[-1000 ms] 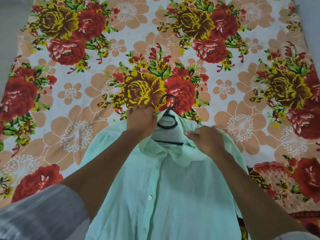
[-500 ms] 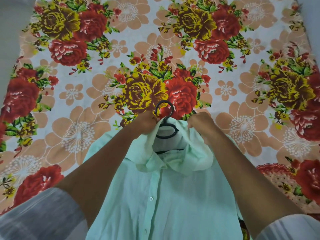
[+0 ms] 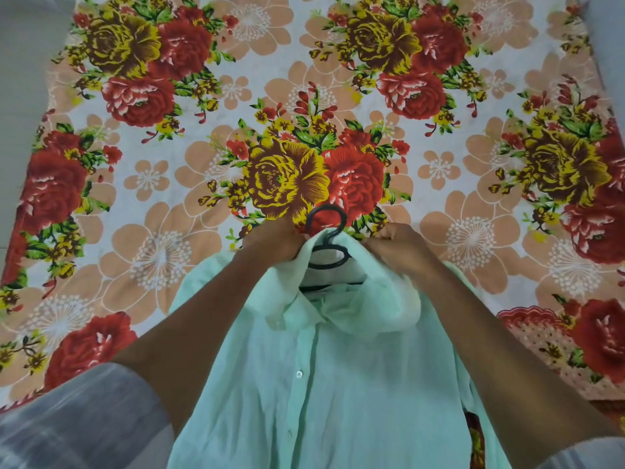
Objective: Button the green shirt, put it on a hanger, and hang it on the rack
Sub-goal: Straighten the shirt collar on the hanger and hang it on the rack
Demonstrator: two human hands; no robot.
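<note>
The thin, pale mint-green button-front shirt [image 3: 334,377] lay face up on the red, yellow and peach floral bedsheet [image 3: 152,211], its placket closed as far as could be seen and a black plastic hanger [image 3: 327,243] already inside the neck, hook poking out past the collar. The left hand [image 3: 274,242] and the right hand [image 3: 400,245] each pinched a bunch of collar fabric on either side of the hook. The cloth looked light, limp and a little slippery, so it would probably slide off if lifted by the fabric; the rigid hook seemed the sounder hold.
</note>
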